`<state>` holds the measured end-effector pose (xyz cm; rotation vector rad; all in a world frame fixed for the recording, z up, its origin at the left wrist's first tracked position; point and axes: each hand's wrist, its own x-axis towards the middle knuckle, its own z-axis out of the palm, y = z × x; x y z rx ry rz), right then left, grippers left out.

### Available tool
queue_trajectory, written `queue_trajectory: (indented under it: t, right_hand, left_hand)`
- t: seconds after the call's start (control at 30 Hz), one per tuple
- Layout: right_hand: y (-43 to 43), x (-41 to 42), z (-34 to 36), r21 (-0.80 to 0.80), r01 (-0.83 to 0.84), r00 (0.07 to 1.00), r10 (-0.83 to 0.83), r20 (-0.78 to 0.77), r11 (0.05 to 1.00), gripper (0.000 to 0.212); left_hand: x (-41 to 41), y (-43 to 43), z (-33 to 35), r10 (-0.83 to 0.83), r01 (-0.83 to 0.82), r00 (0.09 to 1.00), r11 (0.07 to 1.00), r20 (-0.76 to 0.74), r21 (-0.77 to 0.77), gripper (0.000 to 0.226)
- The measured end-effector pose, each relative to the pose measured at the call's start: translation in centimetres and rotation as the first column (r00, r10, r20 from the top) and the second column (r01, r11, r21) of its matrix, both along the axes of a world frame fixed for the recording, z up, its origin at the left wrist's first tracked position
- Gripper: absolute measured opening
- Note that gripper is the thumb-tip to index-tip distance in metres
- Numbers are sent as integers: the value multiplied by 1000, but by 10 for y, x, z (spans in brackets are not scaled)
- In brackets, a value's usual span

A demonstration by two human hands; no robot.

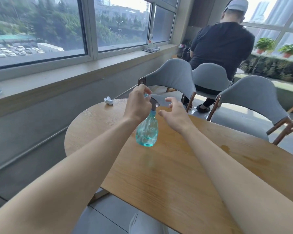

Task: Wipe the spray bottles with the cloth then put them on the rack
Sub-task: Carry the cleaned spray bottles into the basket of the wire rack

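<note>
A clear teal spray bottle (147, 130) stands tilted on the wooden table (167, 174), near its far side. My left hand (138, 105) grips the bottle's spray head from above, hiding most of the nozzle. Just to the bottle's right, my right hand (173, 112) hovers with fingers spread and loosely bent, holding nothing. A small crumpled white cloth or tissue (108, 100) lies at the table's far left edge. No rack is in view.
Three grey padded chairs (174, 76) stand beyond the table's far side. A person in a black shirt (222, 46) sits further back, facing away. A window ledge (57, 80) runs along the left wall. A wet patch (227, 147) marks the table at right.
</note>
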<state>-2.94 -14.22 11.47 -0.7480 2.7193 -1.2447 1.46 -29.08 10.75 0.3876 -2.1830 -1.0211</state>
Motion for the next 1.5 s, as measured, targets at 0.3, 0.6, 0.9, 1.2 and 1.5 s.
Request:
queue_trajectory:
  t: [0.3,0.6,0.9,1.2,1.5]
  right_hand:
    - [104,5,28,-391,194,976,-137,167,900,45]
    - [274,34,60,-463,463,883,-435,173,755,27]
    - [464,101,75,-429,671,721,-666,190,604,49]
    - [627,165,74,-378,815,516,-846,131,439,52]
    - [754,230,40,-350,913,217,-976,-20,211,41]
  left_hand:
    - [-16,126,57,-241,282,949,939,-204,198,7]
    - [-28,301,86,-505,551,833,795,-226,253,14]
    - [-1,507,95,-763,755,634,575,-128,314,30]
    - [57,678,88,-922,894,371,322,-110,311,50]
    - [107,808,52,-991,931,118,131,59,342,62]
